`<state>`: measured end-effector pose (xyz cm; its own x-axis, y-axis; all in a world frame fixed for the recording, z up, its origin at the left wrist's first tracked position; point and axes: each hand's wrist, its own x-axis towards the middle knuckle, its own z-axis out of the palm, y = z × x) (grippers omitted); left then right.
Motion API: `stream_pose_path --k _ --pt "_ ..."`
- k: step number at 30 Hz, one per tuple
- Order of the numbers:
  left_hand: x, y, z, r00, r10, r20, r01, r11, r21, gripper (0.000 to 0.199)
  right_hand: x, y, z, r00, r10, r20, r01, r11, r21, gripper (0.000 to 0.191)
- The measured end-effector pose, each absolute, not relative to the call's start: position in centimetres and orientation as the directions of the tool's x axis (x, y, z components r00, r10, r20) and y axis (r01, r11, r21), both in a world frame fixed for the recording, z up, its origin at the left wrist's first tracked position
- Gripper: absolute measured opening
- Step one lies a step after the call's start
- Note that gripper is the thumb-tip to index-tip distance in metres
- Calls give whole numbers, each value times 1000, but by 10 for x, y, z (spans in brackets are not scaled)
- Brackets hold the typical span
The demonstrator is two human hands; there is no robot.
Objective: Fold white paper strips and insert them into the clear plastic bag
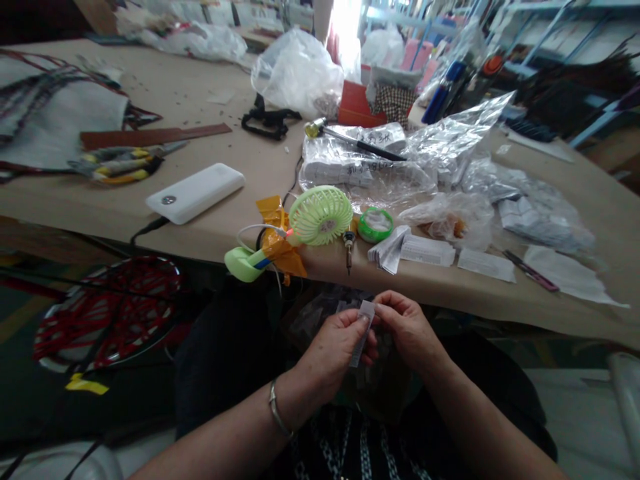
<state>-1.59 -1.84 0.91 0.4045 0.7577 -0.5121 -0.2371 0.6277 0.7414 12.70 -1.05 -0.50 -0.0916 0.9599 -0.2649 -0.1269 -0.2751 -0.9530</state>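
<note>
Two-handed before the table [45, 200]: clamping the white strip [367, 309] in the left hand [334, 343], seemingly for steadiness; pinching its upper edge with the right hand [413, 327], with printed labels [427, 250] nearby, probably for reach

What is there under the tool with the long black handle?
Under the black-handled tool are plastic-wrapped white bundles, with dark handwriting visible on both sides of it. What lies directly beneath it is covered and cannot be seen.

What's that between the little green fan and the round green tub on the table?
In the head view, a pointed tool lies between the fan and the tub, its tip toward the wearer.
</note>
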Motion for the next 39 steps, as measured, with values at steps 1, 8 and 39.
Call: stream_pose_path --k 1,8,39 --pt "-17 -18 10 397 766 -506 -229 617 753 23 125 -10 -5 -90 961 -260 -123 -270 -955 17" --pt "-22 -14 11 309 855 -416 -194 485 853 24 115 -2 -1 -50 978 -201 -7 -202 -979 15" --pt "-44 28 13 70 991 118 296 -133 946 16 95 30 9 -22 972 236 414 224 -882 9"
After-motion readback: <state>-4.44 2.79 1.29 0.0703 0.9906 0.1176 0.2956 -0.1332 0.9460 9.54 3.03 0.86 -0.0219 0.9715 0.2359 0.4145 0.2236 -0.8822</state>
